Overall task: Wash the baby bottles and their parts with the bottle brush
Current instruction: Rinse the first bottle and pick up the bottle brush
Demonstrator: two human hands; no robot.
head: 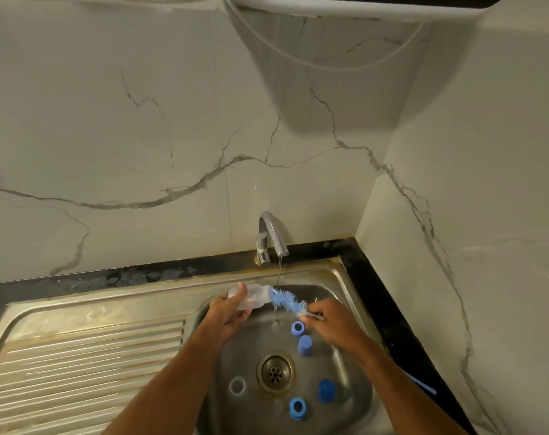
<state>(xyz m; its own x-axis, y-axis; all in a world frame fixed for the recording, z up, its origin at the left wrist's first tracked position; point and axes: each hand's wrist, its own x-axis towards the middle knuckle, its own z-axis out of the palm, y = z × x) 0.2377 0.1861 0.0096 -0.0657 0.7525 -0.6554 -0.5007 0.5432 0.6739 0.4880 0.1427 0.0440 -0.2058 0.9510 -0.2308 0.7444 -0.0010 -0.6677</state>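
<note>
My left hand [227, 312] grips a clear baby bottle [255, 297] lying sideways over the sink, its mouth turned right. My right hand [329, 318] pinches the wire handle of the blue-and-white bottle brush [287, 302], whose bristle tip sits at the bottle's mouth. A thin stream of water falls from the tap onto the brush. In the basin lie loose parts: a blue ring [297, 328], a blue cap [304, 345], a dark blue cap [325, 390], another blue ring [297, 407] and a clear ring [237, 386].
The chrome tap [268, 237] stands at the back of the steel sink [339, 279]. A ribbed drainboard [88, 356] lies to the left. The drain [275, 372] is in the basin's middle. A blue stick [422, 384] lies on the black counter at right. Marble walls close in behind and right.
</note>
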